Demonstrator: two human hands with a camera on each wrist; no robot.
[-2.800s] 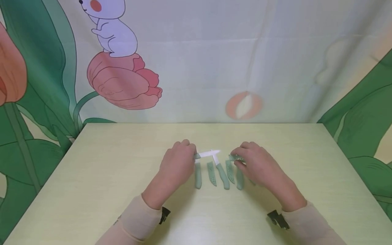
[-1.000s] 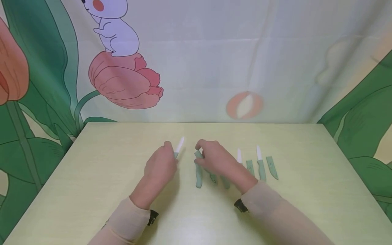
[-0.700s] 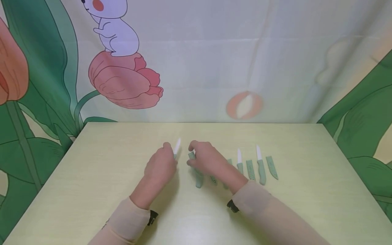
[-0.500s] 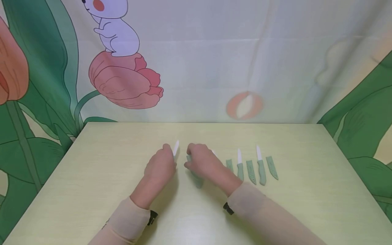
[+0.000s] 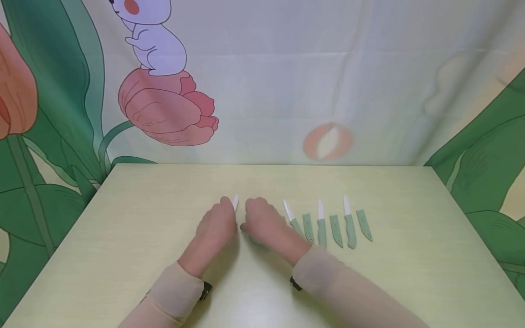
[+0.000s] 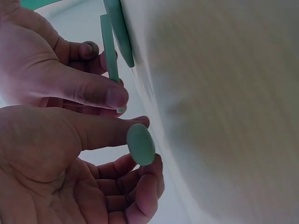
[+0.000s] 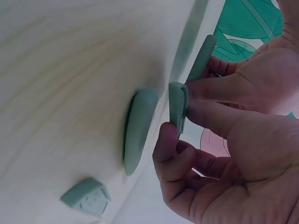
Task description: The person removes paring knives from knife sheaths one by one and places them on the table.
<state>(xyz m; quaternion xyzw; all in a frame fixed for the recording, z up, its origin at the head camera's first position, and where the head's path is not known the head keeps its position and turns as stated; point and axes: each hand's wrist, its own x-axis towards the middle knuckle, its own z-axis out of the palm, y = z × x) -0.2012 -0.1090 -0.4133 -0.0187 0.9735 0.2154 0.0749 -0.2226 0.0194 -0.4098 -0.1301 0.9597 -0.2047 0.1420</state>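
Note:
My left hand (image 5: 217,223) grips a paring knife by its pale green handle (image 6: 141,144); its white blade (image 5: 235,202) points away from me. Beside it my right hand (image 5: 266,221) pinches a green blade sheath (image 7: 177,105) between thumb and fingers. Blade and sheath are apart but close together. In the head view the right hand covers most of the sheath. Another knife handle (image 7: 140,130) lies on the table under the right hand, with a sheath (image 7: 88,198) near it.
On the light wood table (image 5: 410,273), a row to the right alternates knives and sheaths: a slanted knife (image 5: 296,225), a sheath (image 5: 307,228), a knife (image 5: 321,228), a sheath (image 5: 336,230), a knife (image 5: 350,228) and a sheath (image 5: 364,225). A printed curtain (image 5: 262,91) hangs behind.
My right hand has moved left and nearer to me with the sheath, uncovering knives and sheaths on the right. The left hand's blade, earlier pointing right, now points away from me.

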